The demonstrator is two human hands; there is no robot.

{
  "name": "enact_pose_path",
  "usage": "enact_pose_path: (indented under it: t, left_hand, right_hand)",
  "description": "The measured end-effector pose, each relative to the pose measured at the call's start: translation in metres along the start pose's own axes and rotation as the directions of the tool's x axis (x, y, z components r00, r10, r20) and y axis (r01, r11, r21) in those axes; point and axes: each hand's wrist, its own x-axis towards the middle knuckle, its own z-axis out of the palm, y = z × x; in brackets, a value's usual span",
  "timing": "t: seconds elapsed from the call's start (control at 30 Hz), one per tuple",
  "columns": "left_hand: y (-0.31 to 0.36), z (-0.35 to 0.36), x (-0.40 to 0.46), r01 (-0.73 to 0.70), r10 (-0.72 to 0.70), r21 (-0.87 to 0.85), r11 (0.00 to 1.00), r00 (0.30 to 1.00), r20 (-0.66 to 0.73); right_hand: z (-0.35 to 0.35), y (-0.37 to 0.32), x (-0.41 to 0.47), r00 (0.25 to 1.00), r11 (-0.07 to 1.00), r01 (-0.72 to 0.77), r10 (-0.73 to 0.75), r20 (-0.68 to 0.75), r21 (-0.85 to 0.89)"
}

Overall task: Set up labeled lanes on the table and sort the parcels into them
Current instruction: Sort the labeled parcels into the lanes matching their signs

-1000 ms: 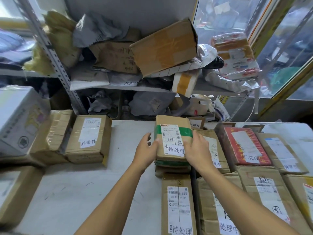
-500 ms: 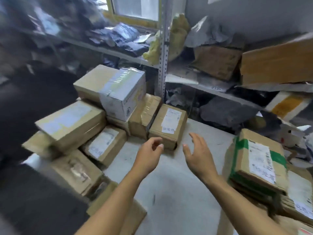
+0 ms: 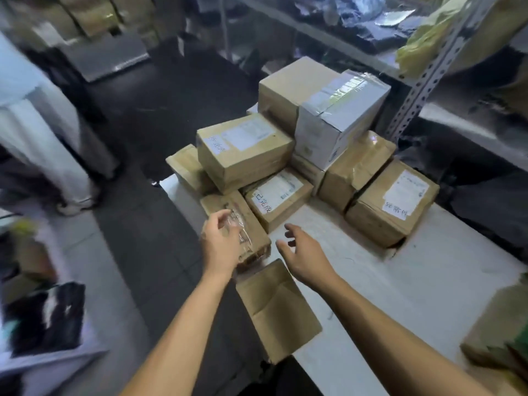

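A heap of cardboard parcels fills the left end of the white table [image 3: 400, 281]. My left hand [image 3: 221, 244] hovers with loosely curled fingers over a flat taped parcel [image 3: 245, 224] at the table's edge; whether it touches is unclear. My right hand [image 3: 303, 252] hangs open above bare table, fingers spread, holding nothing. Just beyond lies a small labeled parcel [image 3: 278, 200]. A labeled brown box [image 3: 245, 151] is stacked behind it, with a white taped box [image 3: 337, 121] on top of the heap. A separate labeled box [image 3: 391, 204] sits to the right.
A plain flat box [image 3: 277, 312] overhangs the near table edge. A parcel with green tape [image 3: 503, 335] shows at the right border. A metal shelf upright [image 3: 428, 72] with bags stands behind. To the left are dark floor [image 3: 160, 110] and a person in white [image 3: 37, 132].
Both hands released the green-taped parcel on the right-hand stack. My view swung left to the unsorted heap, and both empty hands reached toward its near edge.
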Motion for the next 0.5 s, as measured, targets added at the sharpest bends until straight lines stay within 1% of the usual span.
enact_pose_path:
  t: [0.03, 0.1, 0.17, 0.23, 0.3, 0.37, 0.43, 0.5]
  left_hand:
    - [-0.009, -0.005, 0.001, 0.045, -0.045, -0.008, 0.999, 0.998, -0.049]
    - [-0.029, -0.012, -0.002, 0.164, -0.166, -0.022, 0.986, 0.982, -0.087]
    - [-0.049, -0.012, -0.013, 0.282, -0.283, -0.017, 0.959, 0.957, -0.060]
    - [-0.071, -0.007, -0.031, 0.359, -0.359, -0.011, 0.933, 0.933, 0.010]
    - [-0.089, 0.002, -0.049, 0.413, -0.411, 0.008, 0.911, 0.907, 0.095]
    - [-0.101, 0.011, -0.064, 0.447, -0.448, 0.045, 0.893, 0.876, 0.178]
    - [-0.106, 0.017, -0.072, 0.453, -0.455, 0.054, 0.890, 0.868, 0.200]
    - [-0.105, 0.019, -0.077, 0.478, -0.474, 0.026, 0.878, 0.861, 0.183]
  right_hand:
    - [0.006, -0.001, 0.002, 0.999, 1.000, -0.012, 0.013, 0.032, -0.009]
    - [0.013, 0.004, 0.002, 0.995, 0.998, -0.043, 0.046, 0.091, -0.035]
    - [0.017, 0.015, -0.004, 0.983, 0.995, -0.082, 0.091, 0.160, -0.062]
    - [0.021, 0.026, -0.012, 0.961, 0.989, -0.119, 0.137, 0.242, -0.085]
    - [0.023, 0.034, -0.018, 0.937, 0.985, -0.154, 0.171, 0.303, -0.081]
    - [0.025, 0.041, -0.022, 0.923, 0.980, -0.182, 0.197, 0.330, -0.077]
    - [0.026, 0.047, -0.025, 0.912, 0.975, -0.206, 0.221, 0.346, -0.078]
    - [0.029, 0.049, -0.029, 0.913, 0.976, -0.208, 0.217, 0.346, -0.063]
